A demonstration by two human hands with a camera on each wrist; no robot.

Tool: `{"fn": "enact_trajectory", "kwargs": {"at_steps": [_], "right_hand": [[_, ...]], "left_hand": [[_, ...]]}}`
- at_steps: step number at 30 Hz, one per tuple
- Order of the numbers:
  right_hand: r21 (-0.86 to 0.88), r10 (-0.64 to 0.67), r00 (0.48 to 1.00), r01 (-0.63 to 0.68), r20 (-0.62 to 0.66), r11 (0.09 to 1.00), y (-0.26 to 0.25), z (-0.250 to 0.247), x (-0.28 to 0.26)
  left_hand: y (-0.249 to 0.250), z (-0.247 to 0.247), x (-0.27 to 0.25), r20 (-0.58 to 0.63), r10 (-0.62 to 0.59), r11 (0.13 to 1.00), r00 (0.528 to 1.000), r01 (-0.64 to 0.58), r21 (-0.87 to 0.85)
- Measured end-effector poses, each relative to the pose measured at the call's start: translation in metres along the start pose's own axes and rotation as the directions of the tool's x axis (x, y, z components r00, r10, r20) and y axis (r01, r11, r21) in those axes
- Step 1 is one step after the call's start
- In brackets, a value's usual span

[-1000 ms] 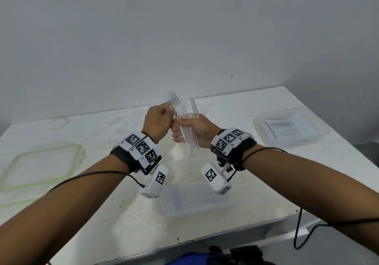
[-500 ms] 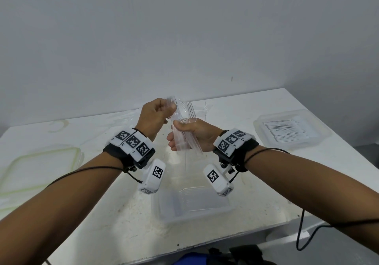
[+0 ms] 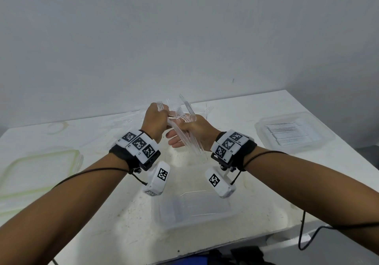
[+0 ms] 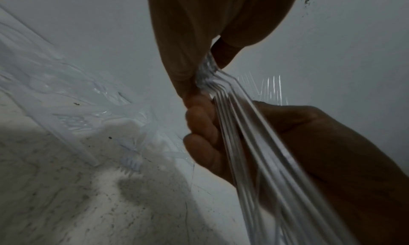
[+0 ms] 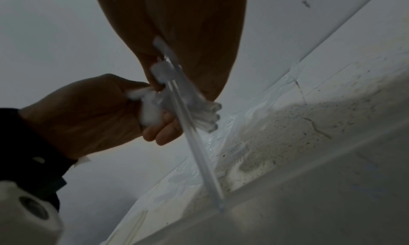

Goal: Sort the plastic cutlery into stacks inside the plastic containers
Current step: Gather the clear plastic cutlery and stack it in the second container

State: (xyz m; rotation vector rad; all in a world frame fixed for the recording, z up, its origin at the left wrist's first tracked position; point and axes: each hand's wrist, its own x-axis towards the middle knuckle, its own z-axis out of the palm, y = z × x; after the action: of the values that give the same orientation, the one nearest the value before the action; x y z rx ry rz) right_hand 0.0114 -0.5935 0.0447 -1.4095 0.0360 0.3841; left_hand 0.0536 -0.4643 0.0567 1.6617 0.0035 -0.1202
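Since a moment ago both hands have lifted slightly and the forks [image 3: 185, 128] fan wider. My right hand [image 3: 195, 130] curls round their handles; my left hand [image 3: 156, 118] pinches the prong ends just above. They hang over the container [image 3: 196, 209] below my fingers. Light, stiff, slick plastic: best gripped mid-handle, squeezed flat so none slide.

A speckled white table [image 3: 114, 213] stands against plain grey walls [image 3: 164, 39].
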Motion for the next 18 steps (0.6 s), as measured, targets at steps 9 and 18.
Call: {"fn": "enact_trajectory", "kwargs": {"at_steps": [9, 18], "right_hand": [[-0.069, 0.021, 1.000, -0.021, 0.003, 0.997, 0.000, -0.004, 0.003], [0.052, 0.130, 0.991, -0.131, 0.009, 0.990, -0.007, -0.014, 0.013]], "left_hand": [[0.000, 0.003, 0.004, -0.067, -0.059, 0.995, 0.996, 0.054, -0.084], [0.002, -0.002, 0.012, -0.066, -0.109, 0.987, 0.992, 0.100, -0.128]]}}
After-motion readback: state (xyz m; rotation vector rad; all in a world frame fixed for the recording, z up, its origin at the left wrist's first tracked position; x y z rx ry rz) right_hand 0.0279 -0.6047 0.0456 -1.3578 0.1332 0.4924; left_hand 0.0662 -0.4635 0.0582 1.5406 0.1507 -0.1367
